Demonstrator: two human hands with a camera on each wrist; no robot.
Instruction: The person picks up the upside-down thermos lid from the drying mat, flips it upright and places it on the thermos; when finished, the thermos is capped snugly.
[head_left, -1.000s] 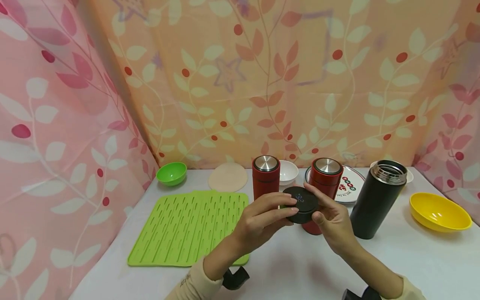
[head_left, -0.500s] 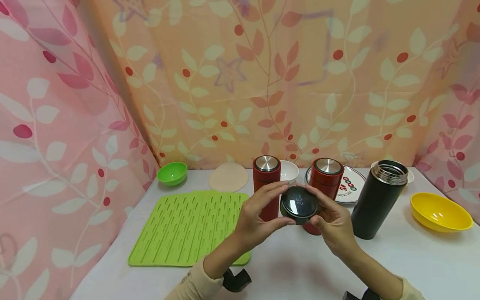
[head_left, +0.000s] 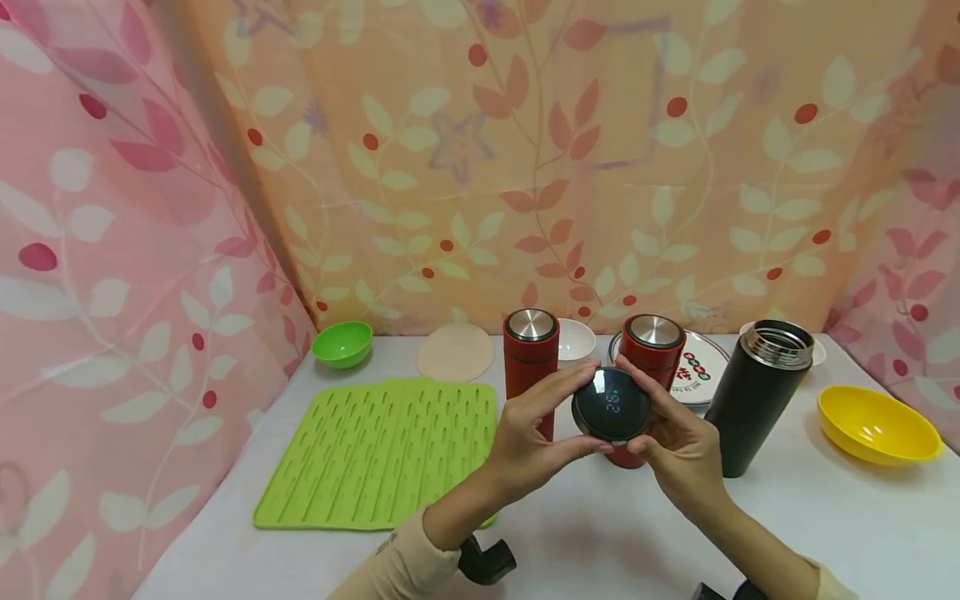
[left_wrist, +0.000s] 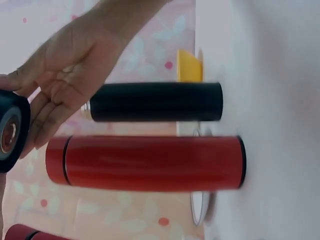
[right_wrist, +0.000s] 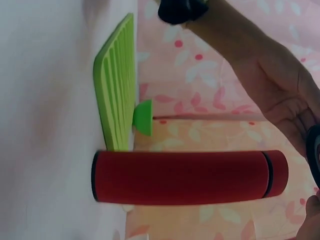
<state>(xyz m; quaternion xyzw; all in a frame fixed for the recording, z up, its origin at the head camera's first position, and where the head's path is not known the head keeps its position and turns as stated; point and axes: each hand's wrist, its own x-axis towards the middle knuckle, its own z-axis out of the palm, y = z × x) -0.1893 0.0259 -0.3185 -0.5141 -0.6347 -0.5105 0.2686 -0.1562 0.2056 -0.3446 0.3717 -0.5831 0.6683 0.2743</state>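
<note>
Both hands hold one object above the white table (head_left: 600, 533): the left hand (head_left: 532, 437) and the right hand (head_left: 678, 446) pinch a round black lid (head_left: 612, 405) by its rim from opposite sides, fingers curled about its edge. Lid is tilted toward the head camera, its glossy top showing lit digits too small to read with confidence.

Directly behind the lid stand two red flasks with steel caps, the left red flask (head_left: 531, 367) and the right red flask (head_left: 651, 358); hands and lid cover the lower part of each. To the right stands a black flask (head_left: 757, 396), uncapped, steel neck exposed. Beyond it lies a yellow bowl (head_left: 877, 425).

Left of the hands lies a green ridged mat (head_left: 378, 454); behind it are a green bowl (head_left: 342, 343) and a beige disc (head_left: 456, 352). A white bowl (head_left: 576, 340) and a printed plate (head_left: 701, 367) sit partly hidden behind the red flasks.

Left wrist view shows only the lid's edge, cut off at frame margin.
</note>
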